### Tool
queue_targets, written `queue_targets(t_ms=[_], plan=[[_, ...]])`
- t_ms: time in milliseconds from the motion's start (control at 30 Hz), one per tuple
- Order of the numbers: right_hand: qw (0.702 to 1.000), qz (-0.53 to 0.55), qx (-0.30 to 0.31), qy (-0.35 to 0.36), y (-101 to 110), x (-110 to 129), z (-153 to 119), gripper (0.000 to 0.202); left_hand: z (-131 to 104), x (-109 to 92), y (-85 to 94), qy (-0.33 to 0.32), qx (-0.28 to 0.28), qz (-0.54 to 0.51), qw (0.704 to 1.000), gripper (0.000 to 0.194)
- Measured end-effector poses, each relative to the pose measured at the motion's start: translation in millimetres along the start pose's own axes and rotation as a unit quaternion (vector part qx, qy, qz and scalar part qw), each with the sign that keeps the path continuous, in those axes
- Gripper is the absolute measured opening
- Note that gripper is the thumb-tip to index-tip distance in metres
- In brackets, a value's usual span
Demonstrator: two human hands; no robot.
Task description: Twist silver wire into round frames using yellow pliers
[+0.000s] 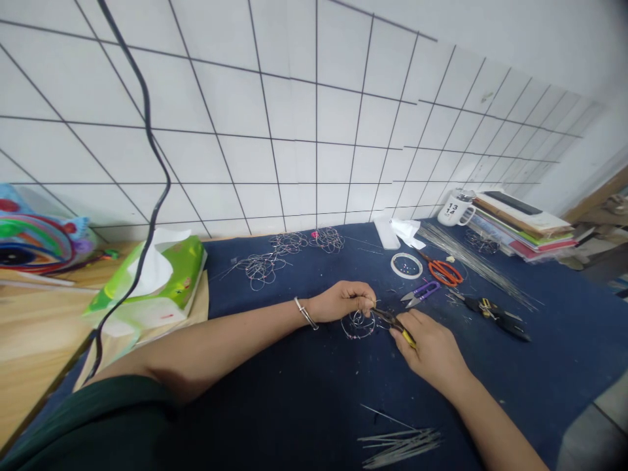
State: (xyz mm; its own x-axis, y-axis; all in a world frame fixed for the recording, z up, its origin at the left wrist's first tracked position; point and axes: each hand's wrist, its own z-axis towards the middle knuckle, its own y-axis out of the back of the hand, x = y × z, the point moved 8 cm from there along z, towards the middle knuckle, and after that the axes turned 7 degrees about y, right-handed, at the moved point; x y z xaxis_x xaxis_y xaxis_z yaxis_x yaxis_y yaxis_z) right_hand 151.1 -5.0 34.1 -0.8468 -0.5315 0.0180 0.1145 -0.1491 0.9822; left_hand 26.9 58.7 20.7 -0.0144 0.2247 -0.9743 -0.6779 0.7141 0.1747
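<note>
My left hand point(341, 302), with a silver bangle at the wrist, pinches a beaded wire loop point(358, 335). The loop hangs below the fingers, strung with small reddish beads. My right hand point(432, 347) is closed around the yellow-and-black handles of a pair of pliers point(388, 319). The plier jaws point left and meet the wire close to my left fingertips. Whether the jaws bite on the wire is too small to tell.
Coiled beaded wires point(262, 268) lie toward the wall. Rightward are purple snips point(422, 293), orange scissors point(445, 272), a white ring dish point(406, 265), black pliers point(498, 317), and long wires point(471, 261). Cut wires point(400, 446) lie in front. A tissue pack point(189, 278) stands left, a mug point(454, 210) behind.
</note>
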Motion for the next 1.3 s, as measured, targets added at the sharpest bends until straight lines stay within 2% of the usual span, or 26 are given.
queue_targets(t_ms=[367, 600, 867, 1300], plan=[[0.999, 0.041, -0.013, -0.005, 0, -6, 0, 0.021, 0, -2, 0.7, -0.002, -0.007, -0.011, 1.000, 0.025], [0.998, 0.066, 0.005, -0.002, -1, -5, 0, 0.020, -1, -8, -0.6, -0.010, 0.002, 0.021, 1.000, 0.026], [1.000, 0.028, 0.009, -0.004, -1, -4, -1, 0.019, -2, -9, -0.6, -0.015, -0.008, 0.062, 0.998, 0.027], [0.999, -0.020, -0.022, 0.011, 3, 1, -1, 0.020, -3, -7, -1.5, -0.013, -0.019, 0.079, 0.997, 0.027]])
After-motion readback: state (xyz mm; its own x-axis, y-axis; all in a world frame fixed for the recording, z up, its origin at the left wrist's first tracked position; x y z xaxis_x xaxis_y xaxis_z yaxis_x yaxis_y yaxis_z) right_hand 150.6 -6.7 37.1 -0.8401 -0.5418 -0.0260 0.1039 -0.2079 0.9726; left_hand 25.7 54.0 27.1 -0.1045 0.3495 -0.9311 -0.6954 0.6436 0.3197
